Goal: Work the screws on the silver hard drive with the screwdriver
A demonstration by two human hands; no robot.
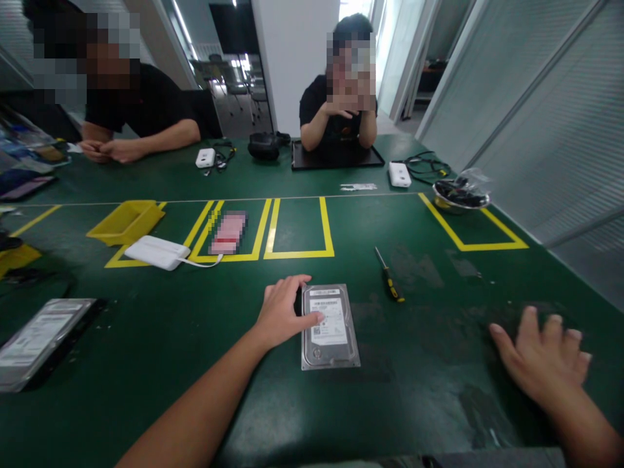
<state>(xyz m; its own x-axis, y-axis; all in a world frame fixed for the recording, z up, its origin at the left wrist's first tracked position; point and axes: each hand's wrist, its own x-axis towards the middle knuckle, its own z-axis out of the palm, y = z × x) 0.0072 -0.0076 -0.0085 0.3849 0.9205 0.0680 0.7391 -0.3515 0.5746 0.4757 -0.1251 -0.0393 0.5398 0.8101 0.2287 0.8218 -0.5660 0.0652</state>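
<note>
The left grip [285, 315] stood open, thumb and forefinger spread, the thumb resting on the face of a hard drive [336, 330] and the forefinger reaching past its far left corner. Just right of that grip, the drive lay flat on the green table [414, 403]: a silver rectangle with a white label, a narrower strip above it and a round mark near its close left corner. The thumb covered part of the label; the print was too small to read. Well to the right, the right grip [550, 357] was bare and splayed; whether it touched the table could not be told. Between the two grips, farther off, lay a screwdriver [391, 285]. Well left of the left grip, a second drive [41, 341] was cut off by the picture's edge. Beyond the right grip, a metal bowl [455, 207] held dark, indistinct things.
</note>
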